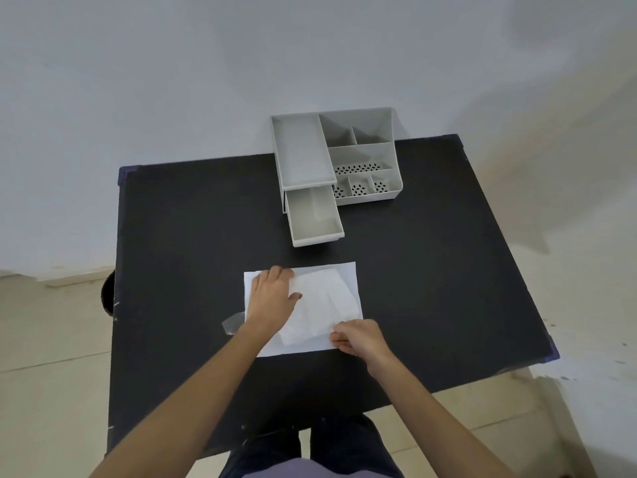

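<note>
A white sheet of paper (pixel 348 274) lies on the black table (pixel 431 270), and a flat white packet or folded cloth (pixel 320 305) rests on top of it. My left hand (pixel 272 298) lies flat on the sheet's left part, its fingers stretched over the packet's left edge. My right hand (pixel 358 339) is at the sheet's near right corner, with curled fingers pinching the edge of the packet or the sheet; I cannot tell which.
A grey plastic desk organiser (pixel 362 157) stands at the table's far edge, against the wall. Its lower drawer (pixel 315 219) is pulled out towards me and looks empty. A scrap of clear tape or film (pixel 232 322) lies left of the sheet.
</note>
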